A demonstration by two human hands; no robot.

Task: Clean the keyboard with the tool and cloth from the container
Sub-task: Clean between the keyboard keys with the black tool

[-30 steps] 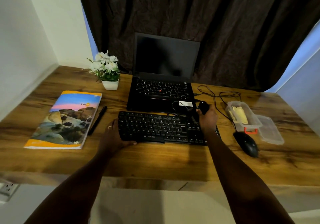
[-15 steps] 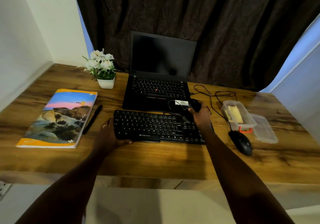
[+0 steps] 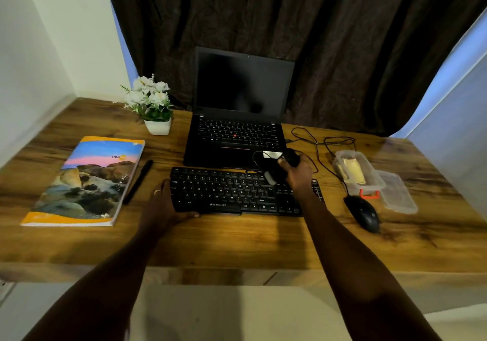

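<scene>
The keyboard lies mid-desk, just on the near side of the open laptop. Your left grip holds its left end, with the thumb along the near edge, bracing it against the desk. Your right grip is curled round the dark tool, whose pale tip points down at the far right rows of keys; whether the tip touches them cannot be told.

You appear to be in the tool step, with the wiping not yet begun. The yellow cloth lies in the open container to the right, and the lid sits beside it.

The next move likely calls for light strokes along the key rows. Keep your left grip firm so the board does not slide toward the mouse.
</scene>
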